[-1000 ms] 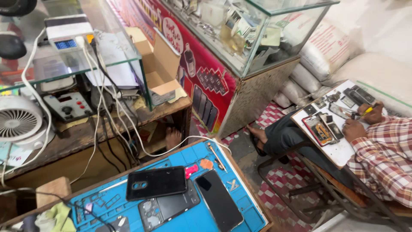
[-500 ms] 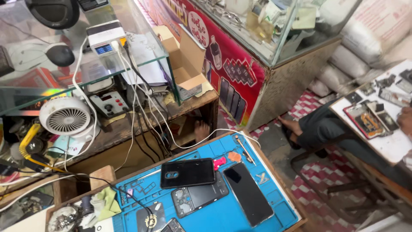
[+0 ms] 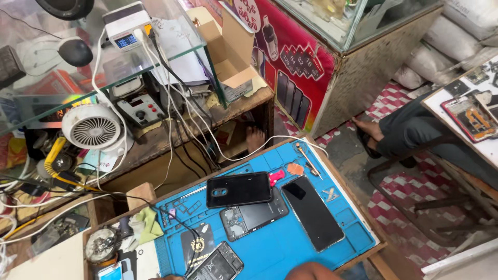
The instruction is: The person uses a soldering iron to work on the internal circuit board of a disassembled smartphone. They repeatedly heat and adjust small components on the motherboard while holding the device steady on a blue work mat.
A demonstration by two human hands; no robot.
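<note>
Grip state: cannot tell. Only a rounded bit of the right hand (image 3: 311,271) shows at the bottom edge, fingers out of frame; the left hand is not in view. It holds nothing that I can see. It sits over the near rim of the blue repair mat (image 3: 290,249) on the table (image 3: 371,249). The nearest thing is the black phone (image 3: 312,212), lying flat and glass-up just beyond the grip and slightly outboard. Beside it, inboard of the grip, is an opened phone frame (image 3: 254,217), its far end tucked under a black back cover (image 3: 238,189). Another opened handset (image 3: 218,264) lies level with the grip, well inboard at the mat's near edge, with a thin black lead (image 3: 181,228) running to it. Small picks, pink (image 3: 276,177) and orange (image 3: 295,169), and tweezers (image 3: 327,194) lie further out, past the phone. Risks, as I judge them: the black phone lies toward the mat's outboard side, so a wrist sweep could push it off the table. The lead could snag a sleeve and drag the opened handset. The back cover rests on the frame, so lifting either one would shift the other. The picks are small and loose, so easily flicked onto the floor.
</note>
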